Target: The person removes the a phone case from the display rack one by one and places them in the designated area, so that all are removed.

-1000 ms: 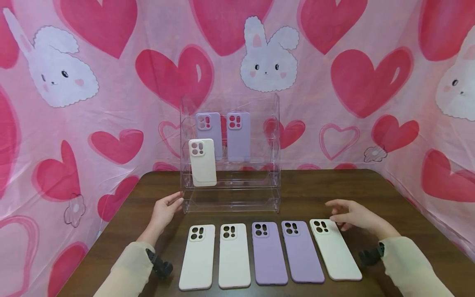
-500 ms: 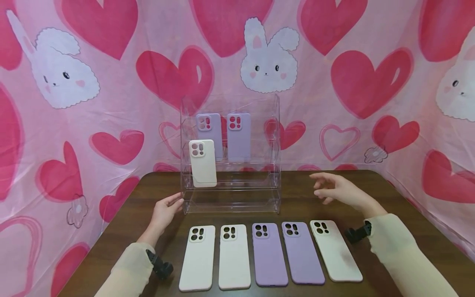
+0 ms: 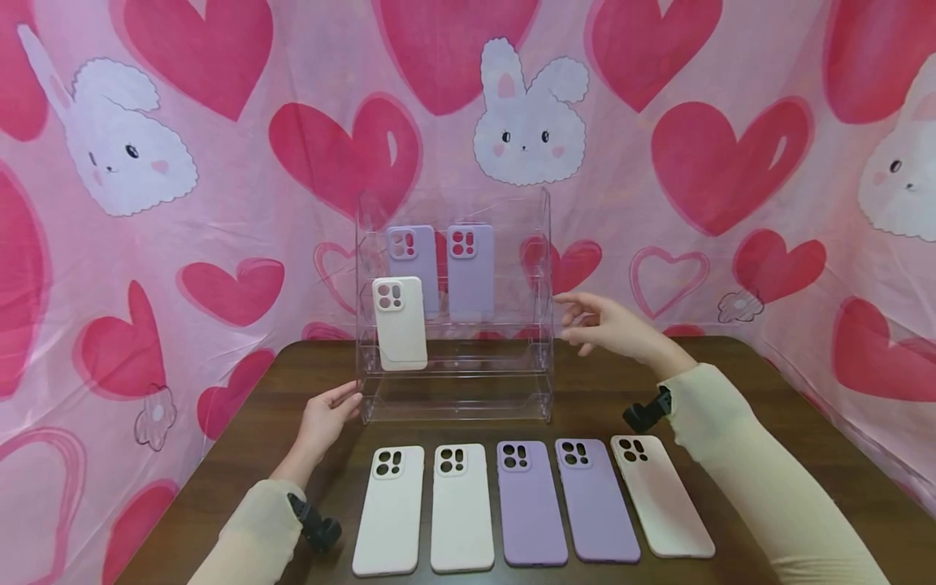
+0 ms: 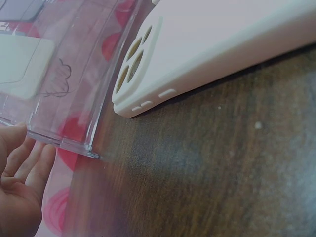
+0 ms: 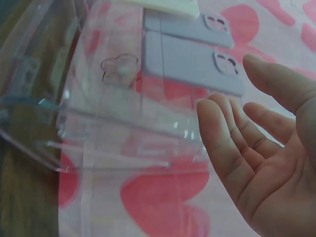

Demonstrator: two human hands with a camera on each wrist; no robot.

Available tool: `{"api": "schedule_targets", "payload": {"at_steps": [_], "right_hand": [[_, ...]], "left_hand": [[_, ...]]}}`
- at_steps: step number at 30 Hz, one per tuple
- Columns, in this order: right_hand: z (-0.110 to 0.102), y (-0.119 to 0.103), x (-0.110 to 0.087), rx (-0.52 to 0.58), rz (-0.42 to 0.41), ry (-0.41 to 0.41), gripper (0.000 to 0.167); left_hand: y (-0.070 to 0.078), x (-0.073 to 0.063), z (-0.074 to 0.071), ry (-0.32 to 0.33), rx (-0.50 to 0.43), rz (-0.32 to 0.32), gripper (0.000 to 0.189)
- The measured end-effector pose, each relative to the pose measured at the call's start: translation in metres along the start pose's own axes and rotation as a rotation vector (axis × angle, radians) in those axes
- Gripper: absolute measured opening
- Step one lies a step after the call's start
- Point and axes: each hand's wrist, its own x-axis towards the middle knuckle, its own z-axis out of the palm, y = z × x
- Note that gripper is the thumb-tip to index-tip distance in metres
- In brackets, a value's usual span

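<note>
A clear tiered display stand stands on the table. It holds two lilac phone cases higher up and a white phone case lower in front at the left. At the stand's lower left edge my left hand holds the side between thumb and fingertips; the left wrist view shows the thumb over the rim and the fingers beyond it. My right hand is beside the stand's right side, fingers loosely bent and parted from the thumb, holding nothing. Whether its fingertips touch the clear panel is hard to tell.
Along the front of the dark wooden table lie several phone cases: two white ones at left, two lilac ones in the middle and another white one at right. A pink heart-and-rabbit cloth hangs behind.
My right hand has moved up and left, from over the rightmost white phone case to the stand's right side. My left hand and the phone cases have stayed put.
</note>
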Motion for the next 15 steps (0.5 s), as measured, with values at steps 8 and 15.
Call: {"api": "schedule_targets", "payload": {"at_steps": [8, 15], "right_hand": [[0.012, -0.024, 0.027, -0.009, -0.042, 0.009, 0.059], [0.026, -0.032, 0.045, 0.015, -0.072, 0.028, 0.059]], "left_hand": [[0.000, -0.001, 0.000, -0.002, -0.008, -0.005, 0.037], [0.001, -0.001, -0.001, -0.005, 0.002, 0.001, 0.038]]}}
